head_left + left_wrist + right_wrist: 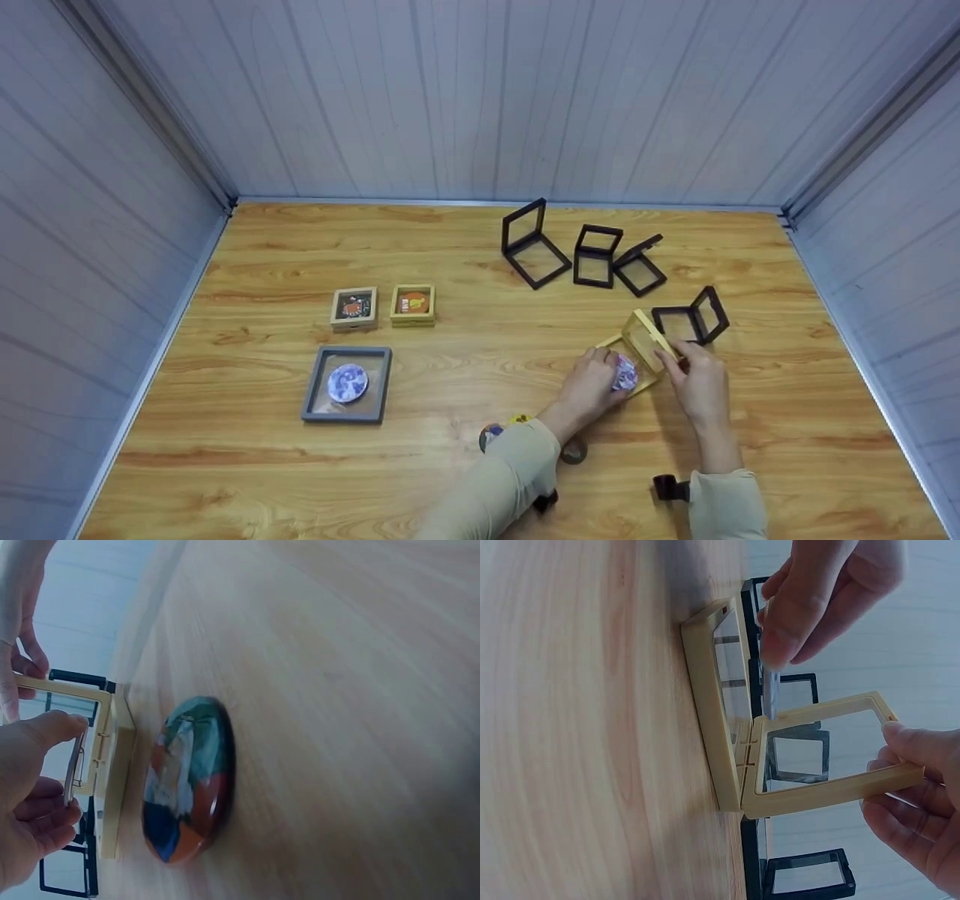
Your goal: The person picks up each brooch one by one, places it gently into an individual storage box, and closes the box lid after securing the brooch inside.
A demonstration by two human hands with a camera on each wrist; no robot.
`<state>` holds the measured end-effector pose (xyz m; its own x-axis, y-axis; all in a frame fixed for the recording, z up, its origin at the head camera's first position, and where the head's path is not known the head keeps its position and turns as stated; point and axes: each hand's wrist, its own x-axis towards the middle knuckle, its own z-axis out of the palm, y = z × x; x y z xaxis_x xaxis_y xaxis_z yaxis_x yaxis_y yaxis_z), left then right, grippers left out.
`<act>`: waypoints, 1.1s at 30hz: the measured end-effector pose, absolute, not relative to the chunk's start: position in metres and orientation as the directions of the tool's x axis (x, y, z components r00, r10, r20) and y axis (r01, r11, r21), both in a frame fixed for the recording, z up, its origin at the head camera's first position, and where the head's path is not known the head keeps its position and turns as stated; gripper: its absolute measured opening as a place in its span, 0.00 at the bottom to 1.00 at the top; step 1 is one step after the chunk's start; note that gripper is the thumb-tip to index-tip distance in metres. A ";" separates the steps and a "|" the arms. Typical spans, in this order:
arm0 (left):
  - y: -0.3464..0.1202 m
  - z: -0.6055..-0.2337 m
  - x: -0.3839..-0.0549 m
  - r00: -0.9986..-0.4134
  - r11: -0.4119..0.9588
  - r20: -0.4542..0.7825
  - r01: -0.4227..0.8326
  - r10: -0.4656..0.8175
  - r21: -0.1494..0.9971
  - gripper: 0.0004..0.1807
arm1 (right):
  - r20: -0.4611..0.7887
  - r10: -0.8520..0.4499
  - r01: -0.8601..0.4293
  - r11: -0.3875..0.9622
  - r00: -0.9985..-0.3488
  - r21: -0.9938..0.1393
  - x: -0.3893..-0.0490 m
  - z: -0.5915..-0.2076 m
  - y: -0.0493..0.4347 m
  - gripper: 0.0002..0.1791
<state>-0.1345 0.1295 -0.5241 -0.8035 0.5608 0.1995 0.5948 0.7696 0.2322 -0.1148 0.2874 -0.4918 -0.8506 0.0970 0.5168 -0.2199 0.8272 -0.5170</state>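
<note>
My left hand (592, 382) pinches a round pin-back badge (625, 373) with a pink and purple print. In the left wrist view the badge (75, 765) is edge-on, its wire pin showing on the back. It is just above the base of a yellow hinged display frame (705, 690), which lies on the table with its lid up. Thumb and fingers of my right hand (699, 379) grip the outer edge of that lid (832, 793), holding it tilted. Clear film fills both halves of the frame.
Black hinged frames stand opened behind, one (536, 259) farthest left. Two small boxed badges, one beige-framed (354, 326) and one yellow-framed (412, 322), sit left, near a grey frame (309, 386) holding a blue-white badge (347, 383). Loose badges, including a multicoloured one (187, 780), lie by my left forearm.
</note>
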 end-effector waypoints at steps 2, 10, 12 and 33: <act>0.131 -0.525 -0.137 -0.797 0.767 0.209 0.603 0.566 0.221 0.27 | 0.517 0.095 -0.219 0.830 -0.851 -0.513 -0.115 -0.492 0.288 0.11; 0.140 -0.529 -0.144 -0.795 0.779 0.206 0.603 0.570 0.172 0.25 | 0.539 0.084 -0.237 0.834 -0.838 -0.498 -0.115 -0.493 0.289 0.11; 0.142 -0.530 -0.144 -0.801 0.784 0.193 0.596 0.567 0.173 0.25 | 0.538 0.084 -0.236 0.834 -0.839 -0.499 -0.115 -0.493 0.289 0.11; 0.146 -0.535 -0.145 -0.802 0.803 0.183 0.590 0.569 0.090 0.28 | 0.480 0.104 -0.192 0.827 -0.871 -0.528 -0.114 -0.491 0.286 0.12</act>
